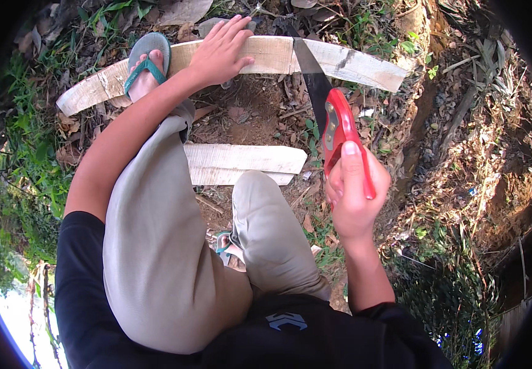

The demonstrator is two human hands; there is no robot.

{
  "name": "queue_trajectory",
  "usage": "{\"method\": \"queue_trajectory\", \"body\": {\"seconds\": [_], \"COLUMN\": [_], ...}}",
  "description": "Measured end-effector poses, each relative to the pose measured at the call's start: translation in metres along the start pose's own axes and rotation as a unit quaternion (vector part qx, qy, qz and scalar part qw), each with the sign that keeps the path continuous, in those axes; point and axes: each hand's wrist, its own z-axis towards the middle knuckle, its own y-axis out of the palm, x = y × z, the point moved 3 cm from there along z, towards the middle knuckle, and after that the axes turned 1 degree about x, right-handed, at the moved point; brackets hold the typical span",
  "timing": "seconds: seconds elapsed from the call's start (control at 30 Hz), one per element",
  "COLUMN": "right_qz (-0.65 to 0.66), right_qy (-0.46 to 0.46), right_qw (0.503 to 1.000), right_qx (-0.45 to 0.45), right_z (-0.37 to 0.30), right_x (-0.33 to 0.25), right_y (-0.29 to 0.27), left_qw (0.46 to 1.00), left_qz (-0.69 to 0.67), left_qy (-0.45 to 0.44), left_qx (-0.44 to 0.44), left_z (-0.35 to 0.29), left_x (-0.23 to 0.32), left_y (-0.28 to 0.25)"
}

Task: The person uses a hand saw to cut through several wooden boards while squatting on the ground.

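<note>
A long pale wooden plank (272, 54) lies across the ground ahead of me, bent by the lens. Flat on its upper face rests my left hand (223, 50), fingers stretched out. My left foot in a green-strapped sandal (149, 64) stands on the plank further left. My right hand (357, 190) is wrapped round the red handle of a handsaw (340, 123). The saw's dark blade lies across the plank, right of my left hand, at a thin line on the wood. How deep the blade sits in the wood I cannot tell.
Nearer to me lies a shorter pale board (244, 161), partly hidden by my knees. Dry leaves and bare soil (253, 101) surround the wood. Green plants (29, 135) grow at the left, and a low earth edge (420, 123) runs along the right.
</note>
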Motion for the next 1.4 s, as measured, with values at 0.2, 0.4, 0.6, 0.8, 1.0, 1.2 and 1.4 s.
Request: {"method": "queue_trajectory", "body": {"seconds": [0.2,0.4,0.6,0.8,1.0,1.2,1.4], "right_qz": [-0.071,-0.041,0.035,-0.082,0.054,-0.042,-0.073], "right_qy": [-0.046,-0.019,0.035,0.065,-0.019,-0.26,-0.136], "right_qw": [0.996,0.996,0.996,0.994,0.997,0.965,0.985], "right_qx": [0.026,0.072,0.072,-0.007,0.05,0.019,0.074], "right_z": [0.072,0.041,0.047,0.097,0.035,0.023,0.009], "right_x": [0.002,0.032,0.015,-0.044,0.049,0.202,0.089], "right_y": [0.049,0.032,0.033,0.036,0.029,0.019,0.053], "left_qw": [1.0,0.999,0.999,0.998,0.997,0.996,0.996], "left_qz": [-0.02,-0.02,-0.026,-0.037,-0.053,-0.079,-0.078], "left_qy": [0.021,0.003,0.034,0.005,0.011,-0.012,-0.005], "left_qx": [0.004,-0.051,-0.02,-0.046,-0.048,-0.034,-0.045], "left_z": [0.003,-0.005,-0.001,-0.005,0.002,-0.001,0.002], "left_x": [-0.002,0.007,0.002,-0.002,-0.004,0.002,0.005], "left_y": [0.0,0.001,-0.003,-0.004,-0.007,-0.016,-0.019]}}
